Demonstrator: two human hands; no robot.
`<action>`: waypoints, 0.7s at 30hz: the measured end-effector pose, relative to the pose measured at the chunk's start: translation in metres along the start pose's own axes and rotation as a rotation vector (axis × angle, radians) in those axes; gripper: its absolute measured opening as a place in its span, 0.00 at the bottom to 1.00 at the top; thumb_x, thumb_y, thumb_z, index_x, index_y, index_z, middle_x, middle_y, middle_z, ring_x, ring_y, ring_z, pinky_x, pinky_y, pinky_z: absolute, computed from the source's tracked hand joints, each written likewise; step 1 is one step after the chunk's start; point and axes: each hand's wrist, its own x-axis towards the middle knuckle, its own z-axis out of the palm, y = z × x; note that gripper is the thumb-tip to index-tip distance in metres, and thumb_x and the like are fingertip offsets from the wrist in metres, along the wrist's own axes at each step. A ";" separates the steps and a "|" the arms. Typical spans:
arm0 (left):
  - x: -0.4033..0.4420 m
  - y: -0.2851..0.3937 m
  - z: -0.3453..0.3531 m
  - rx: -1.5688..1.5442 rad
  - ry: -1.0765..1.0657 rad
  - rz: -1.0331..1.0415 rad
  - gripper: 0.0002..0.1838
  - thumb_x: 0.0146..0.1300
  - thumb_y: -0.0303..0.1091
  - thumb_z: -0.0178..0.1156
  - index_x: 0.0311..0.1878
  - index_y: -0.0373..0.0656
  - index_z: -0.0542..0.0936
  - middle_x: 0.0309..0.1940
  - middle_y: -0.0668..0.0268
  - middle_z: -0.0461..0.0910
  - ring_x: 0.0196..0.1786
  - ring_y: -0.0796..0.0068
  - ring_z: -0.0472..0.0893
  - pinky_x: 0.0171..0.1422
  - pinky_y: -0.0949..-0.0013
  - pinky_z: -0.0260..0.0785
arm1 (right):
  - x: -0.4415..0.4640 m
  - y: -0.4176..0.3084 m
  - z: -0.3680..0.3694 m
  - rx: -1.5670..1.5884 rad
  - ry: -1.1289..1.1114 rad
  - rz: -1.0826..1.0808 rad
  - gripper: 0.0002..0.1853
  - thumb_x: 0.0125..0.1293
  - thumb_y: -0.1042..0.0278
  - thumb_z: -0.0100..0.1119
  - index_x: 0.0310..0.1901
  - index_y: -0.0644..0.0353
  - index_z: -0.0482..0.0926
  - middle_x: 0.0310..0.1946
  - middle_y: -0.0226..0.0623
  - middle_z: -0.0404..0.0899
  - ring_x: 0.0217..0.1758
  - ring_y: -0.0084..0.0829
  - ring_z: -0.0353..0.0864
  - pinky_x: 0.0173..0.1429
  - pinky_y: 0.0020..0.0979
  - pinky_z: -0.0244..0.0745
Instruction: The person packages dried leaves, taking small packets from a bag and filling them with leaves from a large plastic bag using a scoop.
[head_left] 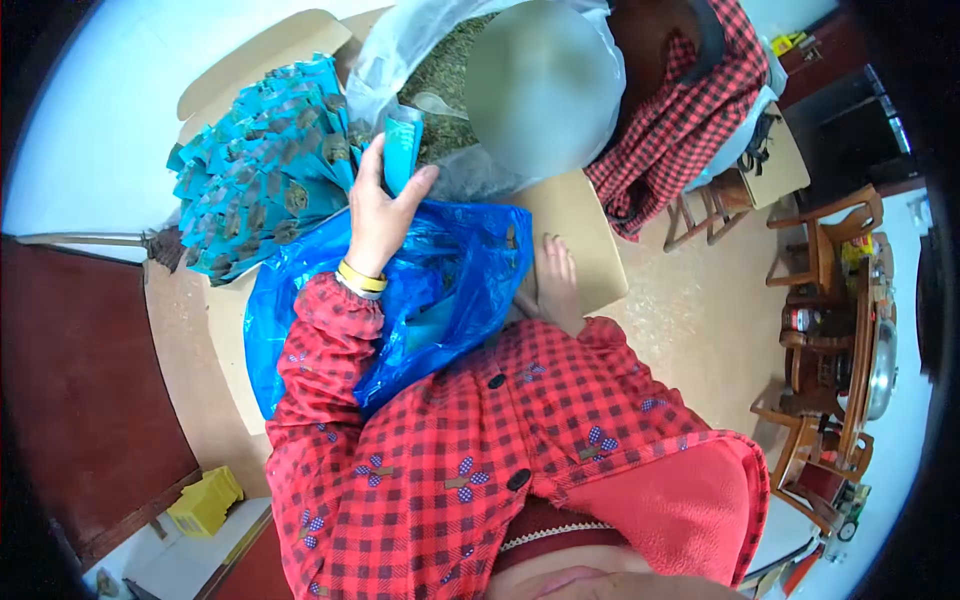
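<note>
My left hand (380,222), with a yellow band at the wrist, grips an upright small teal packet (402,150) between thumb and fingers. The packet's top appears open. Just beyond it is a clear plastic bag (385,62) of dry greenish-brown loose material (440,75), with a pale scoop-like piece (432,104) lying in it. To the left stand many filled teal packets (260,165) packed close together. Below my left hand a blue plastic bag (300,290) lies open, with teal pieces inside. My right hand (557,280) rests on the cardboard, fingers stretched out, holding nothing.
A brown cardboard surface (595,245) lies under the bags. Across from me sits another person in a red-checked garment (690,110), partly blurred. Wooden chairs (825,240) and a table stand at the right. A yellow stool-like item (205,502) is at the lower left.
</note>
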 end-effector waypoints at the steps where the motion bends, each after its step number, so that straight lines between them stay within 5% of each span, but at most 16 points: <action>1: 0.001 0.002 0.001 0.015 0.010 0.009 0.35 0.55 0.39 0.72 0.63 0.34 0.69 0.46 0.56 0.80 0.48 0.68 0.79 0.55 0.66 0.71 | 0.007 0.000 -0.006 -0.068 -0.007 0.075 0.42 0.61 0.49 0.58 0.69 0.70 0.57 0.69 0.60 0.58 0.74 0.57 0.52 0.76 0.52 0.46; 5: 0.003 -0.008 0.009 -0.113 -0.042 0.002 0.32 0.56 0.37 0.71 0.62 0.37 0.70 0.46 0.59 0.79 0.47 0.70 0.78 0.53 0.67 0.71 | 0.080 0.032 0.049 -0.205 0.154 0.151 0.35 0.68 0.52 0.50 0.69 0.70 0.58 0.68 0.56 0.60 0.74 0.54 0.54 0.76 0.50 0.47; 6: 0.002 -0.001 0.007 -0.105 -0.063 -0.036 0.31 0.56 0.37 0.71 0.61 0.38 0.71 0.44 0.61 0.79 0.45 0.71 0.77 0.51 0.67 0.71 | 0.098 0.021 0.056 -0.535 0.052 0.105 0.25 0.71 0.61 0.45 0.63 0.70 0.67 0.62 0.53 0.70 0.68 0.48 0.67 0.70 0.44 0.60; 7: 0.002 0.001 0.008 -0.077 -0.046 0.013 0.31 0.55 0.37 0.71 0.60 0.38 0.72 0.43 0.62 0.79 0.44 0.72 0.77 0.50 0.67 0.71 | 0.105 0.014 0.059 -0.533 0.068 0.094 0.25 0.71 0.61 0.45 0.63 0.70 0.67 0.62 0.53 0.70 0.68 0.48 0.67 0.70 0.44 0.60; 12: 0.009 -0.005 0.010 -0.099 -0.056 0.012 0.32 0.54 0.35 0.71 0.62 0.39 0.70 0.48 0.58 0.78 0.50 0.68 0.77 0.55 0.66 0.69 | 0.088 0.000 0.075 1.328 -0.279 0.013 0.17 0.67 0.73 0.47 0.55 0.67 0.75 0.53 0.48 0.78 0.56 0.41 0.78 0.59 0.36 0.72; 14: 0.011 0.001 0.005 -0.083 -0.045 0.067 0.34 0.54 0.34 0.71 0.64 0.39 0.70 0.52 0.55 0.77 0.57 0.61 0.76 0.61 0.63 0.67 | 0.096 -0.023 -0.016 0.645 0.082 -0.152 0.16 0.60 0.80 0.51 0.49 0.62 0.79 0.46 0.47 0.81 0.46 0.37 0.82 0.50 0.31 0.76; 17: 0.017 -0.001 0.004 0.054 -0.020 0.131 0.34 0.55 0.32 0.71 0.64 0.36 0.69 0.53 0.56 0.78 0.55 0.69 0.77 0.61 0.66 0.68 | 0.122 -0.044 -0.085 0.592 0.199 -0.236 0.17 0.55 0.81 0.56 0.48 0.60 0.79 0.50 0.47 0.79 0.52 0.41 0.80 0.56 0.36 0.74; 21: 0.024 0.003 0.004 0.092 -0.074 0.234 0.35 0.52 0.36 0.72 0.63 0.41 0.70 0.56 0.51 0.75 0.58 0.49 0.75 0.62 0.59 0.67 | 0.166 -0.106 -0.129 0.370 0.403 -0.452 0.13 0.56 0.76 0.60 0.44 0.62 0.79 0.54 0.48 0.77 0.57 0.46 0.76 0.60 0.39 0.71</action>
